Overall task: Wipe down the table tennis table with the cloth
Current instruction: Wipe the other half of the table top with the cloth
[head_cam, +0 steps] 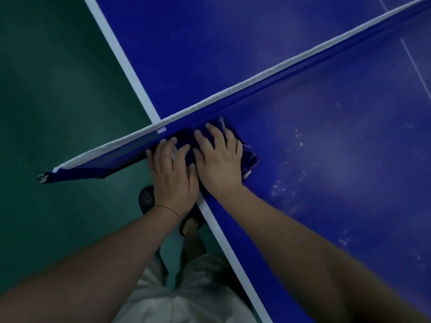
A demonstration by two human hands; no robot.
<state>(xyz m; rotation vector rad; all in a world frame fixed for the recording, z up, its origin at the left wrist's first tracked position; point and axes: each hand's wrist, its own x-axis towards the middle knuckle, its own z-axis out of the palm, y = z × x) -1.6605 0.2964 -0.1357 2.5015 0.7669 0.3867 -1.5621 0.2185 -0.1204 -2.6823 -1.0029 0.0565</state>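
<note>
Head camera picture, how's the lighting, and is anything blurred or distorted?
Head view: dim, even bluish light, no hard glare on the table; left hand, right hand and cloth are fairly sharp; the forearms near the bottom edge look soft; the net runs slanted.

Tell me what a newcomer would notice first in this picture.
The left hand and right hand press side by side on a dark blue cloth at the edge of the blue table, beside the net. The net's white band cuts diagonally across the view, and white specks dot the table right of the hands.
</note>
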